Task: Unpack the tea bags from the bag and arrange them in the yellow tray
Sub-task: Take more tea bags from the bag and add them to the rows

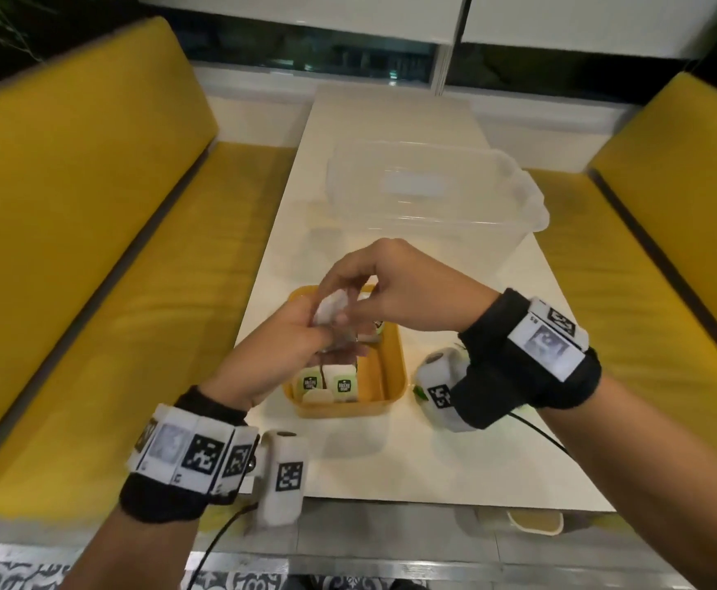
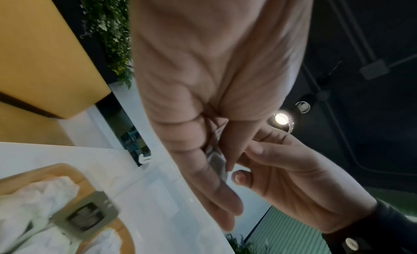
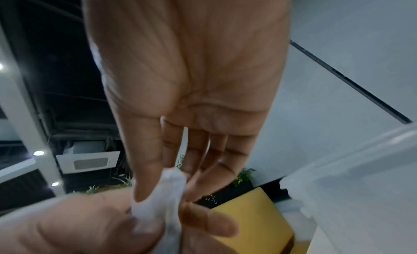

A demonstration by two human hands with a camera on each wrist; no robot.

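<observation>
Yellow tray (image 1: 395, 368) sits low in the middle of the frame, right under both hands. The left hand (image 1: 288, 351) and right hand (image 1: 395, 287) both pinch one white tea bag (image 1: 327, 310) just above it. Tea bags (image 1: 327, 383) already stand inside. Farther up waits a clear plastic box (image 1: 429, 198).

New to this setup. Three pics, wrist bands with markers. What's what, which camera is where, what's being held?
No robot here: a person works bare-handed, wearing cameras. The wide picture is from the head; the other two look along each wrist at the fingers. The left hand and right hand both pinch a small white tea bag above the yellow tray, which already holds several tea bags with green labels. Behind it on the white table stands a clear plastic tub. Yellow benches flank the table.
</observation>
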